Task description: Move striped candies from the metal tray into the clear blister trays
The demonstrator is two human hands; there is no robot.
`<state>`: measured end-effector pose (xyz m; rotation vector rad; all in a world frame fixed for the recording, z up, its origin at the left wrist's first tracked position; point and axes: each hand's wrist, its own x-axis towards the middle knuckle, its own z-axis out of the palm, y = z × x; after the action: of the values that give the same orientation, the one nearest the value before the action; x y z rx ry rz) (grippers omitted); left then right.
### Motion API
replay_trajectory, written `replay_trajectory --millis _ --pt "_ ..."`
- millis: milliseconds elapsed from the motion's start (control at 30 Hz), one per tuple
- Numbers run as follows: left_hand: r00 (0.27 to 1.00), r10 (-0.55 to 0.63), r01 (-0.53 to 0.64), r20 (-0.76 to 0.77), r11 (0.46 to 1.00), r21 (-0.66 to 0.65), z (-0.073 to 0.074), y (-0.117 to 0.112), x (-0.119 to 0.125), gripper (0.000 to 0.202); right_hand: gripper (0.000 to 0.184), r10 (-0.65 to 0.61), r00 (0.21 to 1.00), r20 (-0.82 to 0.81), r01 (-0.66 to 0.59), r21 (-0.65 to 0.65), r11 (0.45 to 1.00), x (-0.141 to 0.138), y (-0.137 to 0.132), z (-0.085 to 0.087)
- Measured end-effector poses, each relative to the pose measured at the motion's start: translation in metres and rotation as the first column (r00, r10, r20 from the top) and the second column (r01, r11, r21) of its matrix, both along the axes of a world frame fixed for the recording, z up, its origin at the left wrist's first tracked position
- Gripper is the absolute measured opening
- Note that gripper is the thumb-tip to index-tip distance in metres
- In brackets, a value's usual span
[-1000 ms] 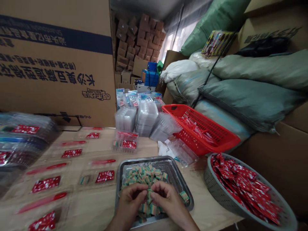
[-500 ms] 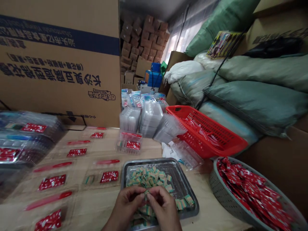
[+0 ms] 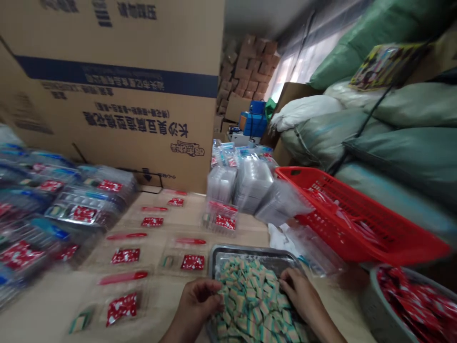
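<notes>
A dark metal tray (image 3: 218, 255) holds a heap of small striped candy pieces (image 3: 255, 293) in green, yellow and pink-beige. Over the tray's left side, my left hand (image 3: 200, 302) has its thumb and index fingertips curled close together at the heap's edge. Whether a candy piece sits between those tips cannot be made out. My right hand (image 3: 302, 290) reaches in from the right, thumb and index finger a little apart, touching the heap's upper right side. Left of the tray lie clear plastic packs (image 3: 148, 295), with red dotted sachets (image 3: 122, 308) and red sticks (image 3: 123, 277); some hold candy pieces.
A large cardboard box (image 3: 143, 147) stands behind the packs. Filled packs (image 3: 76, 205) are piled at left. Clear trays (image 3: 252, 186) are stacked behind the tray. A red basket (image 3: 357, 195) and a grey basket (image 3: 378, 305) of red sachets stand at right, below stacked sacks (image 3: 321, 138).
My hands have moved apart from their joint pinch over the tray, the right one to the tray's right side. The candy heap now looks wider. The view has swung left.
</notes>
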<state>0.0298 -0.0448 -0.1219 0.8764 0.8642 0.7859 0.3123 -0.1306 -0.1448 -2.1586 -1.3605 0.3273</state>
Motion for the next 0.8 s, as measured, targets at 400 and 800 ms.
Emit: replay_trajectory --millis 400,800 --pt "0.994 0.106 -0.105 -0.002 0.992 0.065 0.010 0.007 -0.019 0.035 0.033 0.307 0.660 -0.686 -0.229 0.206 0.951 -0.154 0.035 0.041" --pt "0.991 0.131 -0.121 -0.036 0.972 0.203 -0.018 0.037 -0.071 0.033 0.023 0.440 0.765 -0.470 -0.247 0.417 0.875 -0.215 0.092 0.018"
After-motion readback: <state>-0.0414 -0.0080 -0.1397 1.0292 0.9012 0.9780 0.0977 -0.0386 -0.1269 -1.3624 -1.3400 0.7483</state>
